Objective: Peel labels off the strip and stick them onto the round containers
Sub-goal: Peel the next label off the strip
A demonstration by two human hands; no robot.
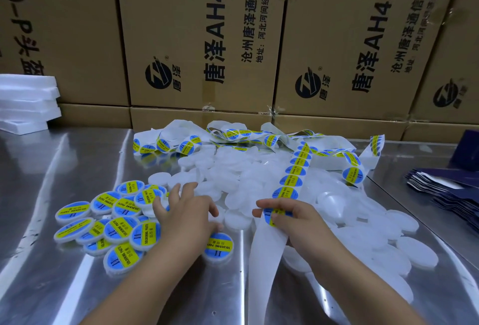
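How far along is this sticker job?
Early on, it seems. Done: a cluster of labelled containers at the left. In hand: the right hand pinches a label on the strip; the left hand is spread over the containers. Left: a far larger heap of blank white containers and many labels on the strip.

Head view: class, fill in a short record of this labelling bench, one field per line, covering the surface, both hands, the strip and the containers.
surface: metal table
left: left hand, fingers spread over the heap of containers
right: right hand pinches a label on the label strip
done: labelled containers, piled at the left
to do: unlabelled containers, heaped at centre and right
behind: cardboard boxes
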